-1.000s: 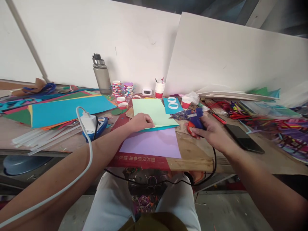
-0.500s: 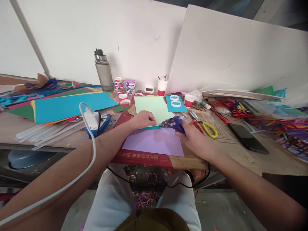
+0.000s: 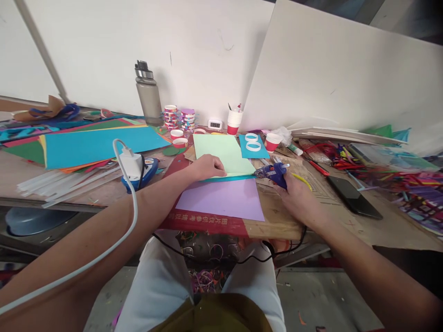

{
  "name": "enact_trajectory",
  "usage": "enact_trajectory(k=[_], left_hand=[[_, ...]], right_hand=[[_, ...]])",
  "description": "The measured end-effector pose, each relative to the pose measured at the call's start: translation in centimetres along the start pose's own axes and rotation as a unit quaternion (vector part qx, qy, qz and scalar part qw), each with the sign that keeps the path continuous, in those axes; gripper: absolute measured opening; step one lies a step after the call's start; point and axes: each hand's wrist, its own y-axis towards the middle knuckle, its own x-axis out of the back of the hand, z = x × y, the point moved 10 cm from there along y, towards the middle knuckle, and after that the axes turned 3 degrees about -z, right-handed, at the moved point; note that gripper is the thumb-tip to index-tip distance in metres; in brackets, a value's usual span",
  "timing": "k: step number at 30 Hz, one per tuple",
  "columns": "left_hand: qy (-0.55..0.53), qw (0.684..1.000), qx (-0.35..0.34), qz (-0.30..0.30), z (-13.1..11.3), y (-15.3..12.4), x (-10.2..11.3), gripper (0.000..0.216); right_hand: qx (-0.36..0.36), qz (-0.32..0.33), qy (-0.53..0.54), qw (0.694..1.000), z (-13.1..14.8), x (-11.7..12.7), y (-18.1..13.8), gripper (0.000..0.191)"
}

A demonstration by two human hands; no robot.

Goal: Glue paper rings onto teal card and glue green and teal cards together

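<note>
My right hand (image 3: pixel 294 189) is wrapped round a blue hot glue gun (image 3: pixel 273 173). Its nozzle is at the right end of a narrow blue strip (image 3: pixel 238 177) along the near edge of a pale green paper sheet (image 3: pixel 221 152). My left hand (image 3: pixel 206 168) is closed at that same edge, fingertips pressed on the green sheet; the hand's underside is hidden. A purple sheet (image 3: pixel 221 198) lies nearer me, partly under the green one. From the glue gun a black cord (image 3: pixel 249 265) hangs down across my lap.
A white cable with a plug (image 3: pixel 131 163) crosses over my left forearm. Translucent glue sticks (image 3: pixel 58 184) and coloured sheets (image 3: pixel 100 143) lie left, a bottle (image 3: pixel 148 97) behind. Paper cups (image 3: pixel 235 121), yellow-handled scissors (image 3: pixel 302 180) and a phone (image 3: pixel 353 196) are on the right.
My right hand has moved the glue gun rightward along the edge of the green sheet, to its right end. My left hand stays at the edge. The view has shifted slightly.
</note>
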Motion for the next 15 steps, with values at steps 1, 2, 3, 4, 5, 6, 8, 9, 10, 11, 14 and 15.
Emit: enact_trajectory(k=[1, 2, 3, 4, 5, 6, 8, 9, 10, 11, 14, 15], left_hand=[[-0.001, 1.000, 0.002, 0.003, 0.07, 0.01, -0.06, 0.018], [-0.001, 1.000, 0.005, 0.005, 0.14, 0.02, -0.10, 0.019], [0.001, 1.000, 0.007, 0.007, 0.20, 0.02, -0.15, 0.019], [0.004, 1.000, 0.009, 0.008, 0.25, 0.03, -0.16, 0.019], [0.006, 1.000, 0.010, 0.009, 0.28, 0.05, -0.18, 0.020], [0.007, 1.000, 0.009, 0.010, 0.28, 0.06, -0.20, 0.020], [0.007, 1.000, 0.005, 0.013, 0.25, 0.12, -0.24, 0.021], [0.007, 1.000, 0.003, 0.014, 0.25, 0.17, -0.29, 0.022], [0.006, 1.000, 0.001, 0.017, 0.23, 0.22, -0.35, 0.022], [0.006, 1.000, -0.002, 0.019, 0.24, 0.27, -0.41, 0.022], [0.009, 1.000, -0.001, 0.020, 0.44, 0.46, -0.60, 0.022], [0.012, 1.000, 0.001, 0.020, 0.54, 0.51, -0.67, 0.022]], right_hand=[[-0.005, 0.001, 0.001, 1.000, -0.10, 0.00, -0.05, 0.026], [-0.010, 0.001, 0.002, 1.000, -0.15, 0.03, -0.10, 0.025], [-0.014, 0.000, 0.004, 1.000, -0.17, 0.08, -0.16, 0.024], [-0.017, -0.001, 0.005, 1.000, -0.15, 0.12, -0.23, 0.023], [-0.017, -0.001, 0.005, 1.000, -0.11, 0.12, -0.30, 0.022], [-0.017, -0.001, 0.003, 1.000, -0.08, 0.12, -0.38, 0.022], [-0.019, -0.001, -0.001, 1.000, -0.18, 0.09, -0.54, 0.023], [-0.021, -0.001, -0.002, 1.000, -0.26, 0.07, -0.60, 0.023], [-0.023, 0.000, -0.001, 1.000, -0.37, 0.05, -0.66, 0.024], [-0.025, 0.001, 0.001, 1.000, -0.49, 0.04, -0.70, 0.024], [-0.028, 0.011, 0.008, 1.000, -0.63, -0.02, -0.78, 0.026], [-0.028, 0.016, 0.010, 0.999, -0.61, -0.04, -0.80, 0.028]])
